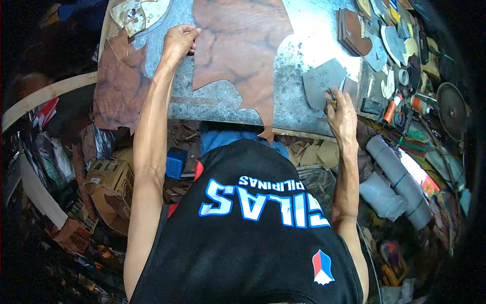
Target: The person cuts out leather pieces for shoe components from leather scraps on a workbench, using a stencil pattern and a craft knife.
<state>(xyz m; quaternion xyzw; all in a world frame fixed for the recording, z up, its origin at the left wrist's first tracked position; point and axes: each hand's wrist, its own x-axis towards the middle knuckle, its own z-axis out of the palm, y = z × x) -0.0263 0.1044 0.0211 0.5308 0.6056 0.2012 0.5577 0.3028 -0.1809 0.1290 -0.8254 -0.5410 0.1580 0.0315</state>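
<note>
A large brown marbled leather sheet (pixel 238 45) lies on the metal-topped table, its lower edge cut in curves and a narrow strip hanging over the front edge. My left hand (pixel 181 40) is closed, thumb and forefinger pinched at the sheet's left edge. Over to the right, my right hand (pixel 342 115) is closed round a slim tool (pixel 343 83) with a shiny metal tip; its exact kind I cannot tell. Beneath that tool is a grey flat template (pixel 323 81) with handwriting on it. Another brown leather piece (pixel 119 86) lies left of my left forearm, drooping over the edge.
Pale marked templates (pixel 139 15) sit at the far left of the table (pixel 190 104). A stack of brown cut pieces (pixel 353 33) is at the far right, beside more templates and an orange-labelled bottle (pixel 391 109). A cardboard box (pixel 109 185) and grey rolls (pixel 400 177) flank me below.
</note>
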